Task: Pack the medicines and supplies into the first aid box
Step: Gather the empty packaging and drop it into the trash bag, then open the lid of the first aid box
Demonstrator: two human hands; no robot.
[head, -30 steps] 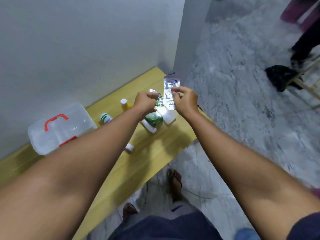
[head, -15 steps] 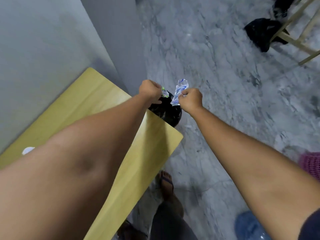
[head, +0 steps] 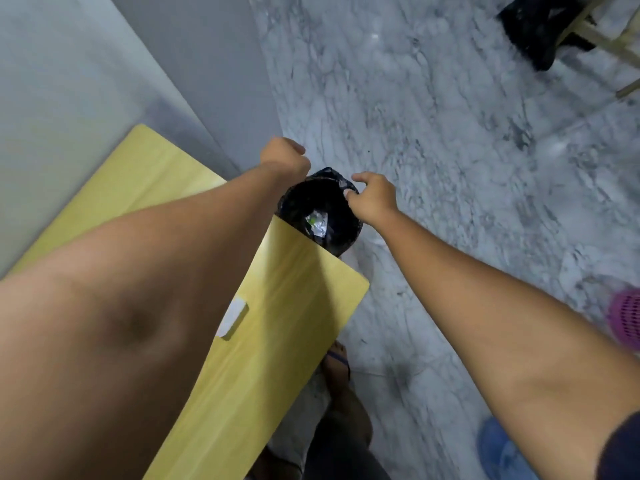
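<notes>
Wrappers (head: 317,221), crumpled foil with a green patch, lie inside the black-lined bin (head: 322,216); I cannot find the first aid box in my view. I note a yellow wooden tabletop (head: 277,306) running along a grey wall (head: 69,81), its rounded corner overlapping the near side of the bin. One small white packet (head: 232,317) rests on the table beside my left forearm. Marble floor (head: 433,133) lies open to the right of the table edge, with a pink basket (head: 627,318) at the far right. My left hand (head: 285,157) hovers at the bin's far rim, curled into a closed fist, contents not visible. My right hand (head: 372,199) hangs over the bin's right rim, fingers loosely spread and empty.
</notes>
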